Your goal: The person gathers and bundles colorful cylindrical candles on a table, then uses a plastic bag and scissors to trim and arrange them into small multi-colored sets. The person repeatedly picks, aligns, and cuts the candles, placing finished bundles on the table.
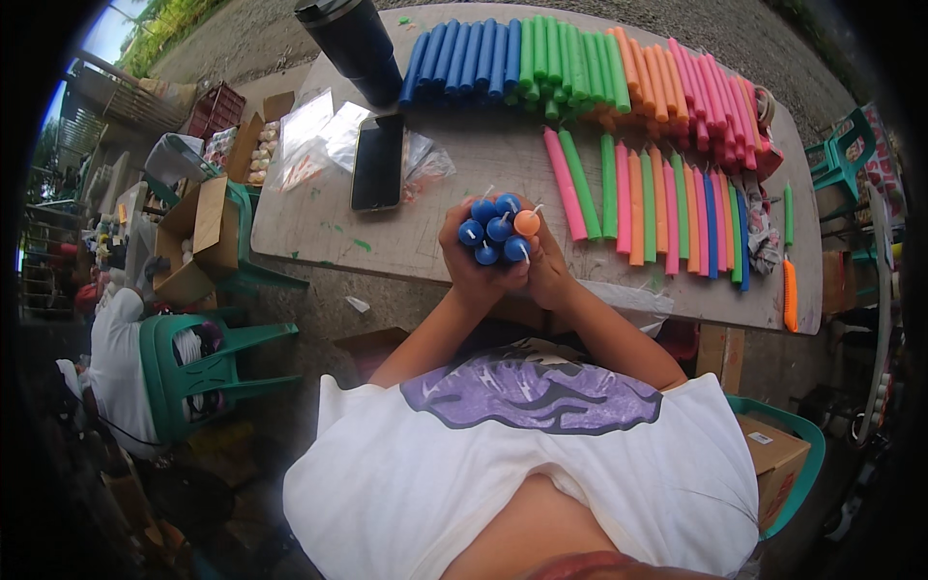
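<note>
My left hand [468,263] and my right hand [549,266] are both closed around one upright bundle of candles, just over the table's near edge. Several blue candles [499,228] make up most of it, with one orange candle [527,223] on the right side. Their white wicks point up, and the lower ends are hidden by my fingers. Right of my hands, a loose row of pink, green, orange and blue candles [649,208] lies on the table [483,159]. Behind it are stacked blue candles [458,58], green candles [570,60], orange candles [654,79] and pink candles [713,101].
A black phone [378,162] lies over clear plastic bags [307,145], near a dark tumbler [356,48]. An orange cutter knife [790,296] and a single green candle [788,215] rest at the right edge. Left are an open cardboard box [208,227] and a person on a green chair [179,362].
</note>
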Available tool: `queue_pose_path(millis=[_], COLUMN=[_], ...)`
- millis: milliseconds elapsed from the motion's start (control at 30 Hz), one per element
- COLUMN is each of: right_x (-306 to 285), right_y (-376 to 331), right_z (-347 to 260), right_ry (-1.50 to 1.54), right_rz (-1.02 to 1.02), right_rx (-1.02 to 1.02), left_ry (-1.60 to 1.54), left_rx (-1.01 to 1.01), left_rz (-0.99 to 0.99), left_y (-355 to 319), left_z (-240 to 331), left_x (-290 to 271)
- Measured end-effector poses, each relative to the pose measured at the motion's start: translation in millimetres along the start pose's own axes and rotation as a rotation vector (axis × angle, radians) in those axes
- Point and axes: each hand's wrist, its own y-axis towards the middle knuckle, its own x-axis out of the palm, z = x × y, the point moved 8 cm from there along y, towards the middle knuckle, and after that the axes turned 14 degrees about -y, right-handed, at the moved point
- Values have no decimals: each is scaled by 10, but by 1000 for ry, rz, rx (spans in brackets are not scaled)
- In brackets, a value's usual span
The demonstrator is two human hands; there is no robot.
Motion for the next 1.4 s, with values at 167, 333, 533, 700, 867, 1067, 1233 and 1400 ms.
queue_pose_path(millis=[167, 333, 533, 700, 867, 1067, 1233, 1400], right_x=[-2, 7, -6, 19, -6, -4, -4, -16], right_y=[-9, -22, -27, -87, -52, -56, -63, -78], right_z=[93, 193, 220, 364, 268, 267, 305, 311], right_ry=[-29, -19, -39, -5, -74, -87, -136, -148], right_rz=[26, 14, -3, 11, 17, 26, 20, 54], right_rx=[-75, -65, -66, -21, -69, -86, -103, -96], left_ry=[-19, -16, 12, -7, 9, 29, -22, -2], left_rx=[-70, -78, -63, -68, -66, -75, -116, -98], left_rz=[-68, -61, -69, -63, -58, -63, -45, -49], left_y=[-45, 22, 44, 33, 41, 45, 7, 41], left_z=[-41, 2, 17, -12, -25, -11, -84, -50], left_x=[44, 59, 78, 91, 79, 74, 62, 69])
